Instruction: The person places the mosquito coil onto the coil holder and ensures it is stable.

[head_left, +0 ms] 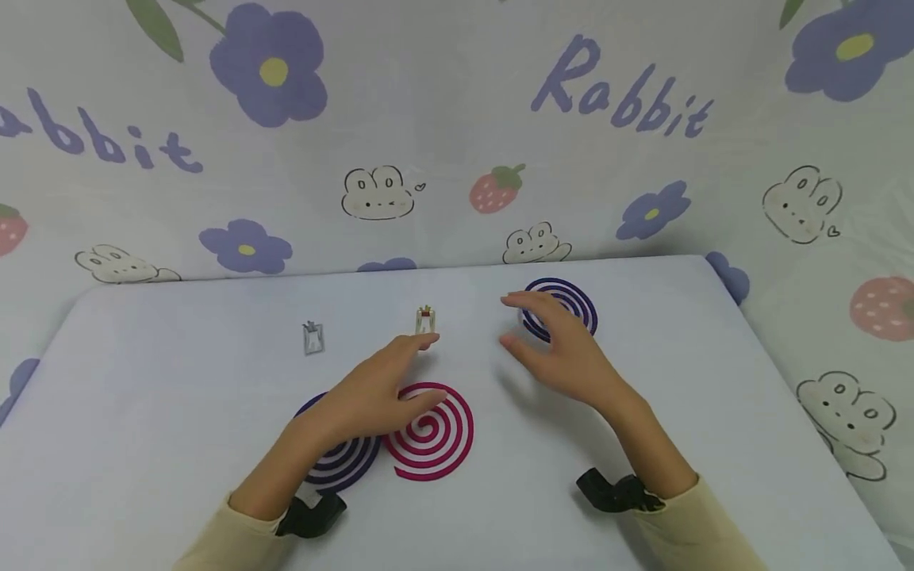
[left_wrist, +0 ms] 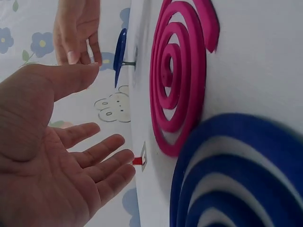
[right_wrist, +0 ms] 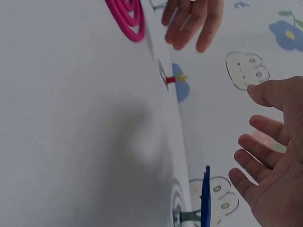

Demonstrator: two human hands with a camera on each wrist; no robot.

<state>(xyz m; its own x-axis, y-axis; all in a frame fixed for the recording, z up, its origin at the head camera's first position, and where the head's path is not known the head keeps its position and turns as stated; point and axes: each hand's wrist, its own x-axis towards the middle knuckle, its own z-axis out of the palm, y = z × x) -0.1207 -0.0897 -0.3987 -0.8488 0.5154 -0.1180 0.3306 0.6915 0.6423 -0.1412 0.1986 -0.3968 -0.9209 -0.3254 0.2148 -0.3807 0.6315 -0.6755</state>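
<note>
My left hand, fingers extended and thumb apart, hovers over a blue mosquito coil and a pink mosquito coil lying side by side. Beyond its fingertips is a small metal coil stand with a red and gold tab. My right hand, relaxed and holding nothing, is in front of a second blue coil, partly covering it. In the right wrist view that blue coil sits raised above the table on a metal stand. Both palms face inward.
A silver coil stand lies at the back left of the white table. Behind the table hangs a cloth printed with flowers, strawberries and rabbits. Dark wrist cameras sit at both sleeve cuffs.
</note>
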